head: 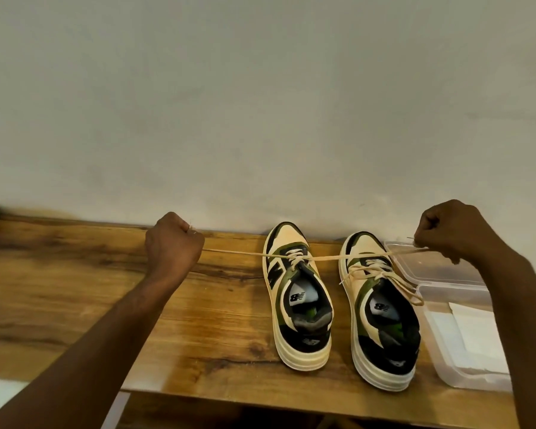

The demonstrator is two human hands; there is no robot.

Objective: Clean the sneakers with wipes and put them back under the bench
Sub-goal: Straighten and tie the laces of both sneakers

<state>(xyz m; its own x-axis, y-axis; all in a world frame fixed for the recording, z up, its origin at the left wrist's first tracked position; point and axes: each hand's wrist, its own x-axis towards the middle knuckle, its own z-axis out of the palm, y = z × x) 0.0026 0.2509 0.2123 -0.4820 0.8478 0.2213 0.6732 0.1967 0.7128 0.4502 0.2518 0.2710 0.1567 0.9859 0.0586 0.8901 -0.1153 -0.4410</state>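
Step in hand, judged: tightening the lace [239,252] of the left sneaker [297,300]. Left hand [173,241] is fisted round one end, right hand [449,232] pinches the other; lace runs taut between them. Pull evenly on both sides, or the shoe will likely slide along the bench [75,289]. Both sneakers stand on the bench top, toes to the wall, beside the open tub of wipes [474,329] (not yet underneath). Cream uppers, green and black panels, thick pale soles; the right sneaker [381,314] has loose laces.
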